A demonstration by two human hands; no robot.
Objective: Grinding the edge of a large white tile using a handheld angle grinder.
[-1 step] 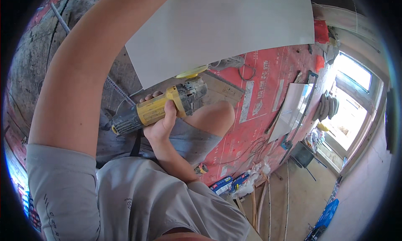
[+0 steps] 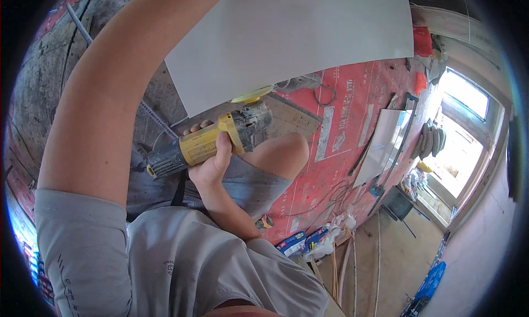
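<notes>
My right hand [image 2: 212, 157] grips a yellow and black power tool [image 2: 201, 143] by its barrel, thumb over the top, above my bent leg [image 2: 281, 157]. The tool's dusty head lies near a yellow object [image 2: 250, 95] that is partly hidden beside the edge of a large white sheet [image 2: 286, 30]. My left forearm [image 2: 102, 107] stretches up across the left side and out of the top edge, toward the sheet; my left hand is out of view.
A ruler-like strip [image 2: 157, 118] lies on worn boards. Red printed floor covering [image 2: 303, 201] holds a leaning or lying pale panel [image 2: 374, 146], cords and bags [image 2: 314, 242]. Long rods [image 2: 377, 262] lie lower right, near a bright doorway [image 2: 457, 151] and blue items [image 2: 430, 284].
</notes>
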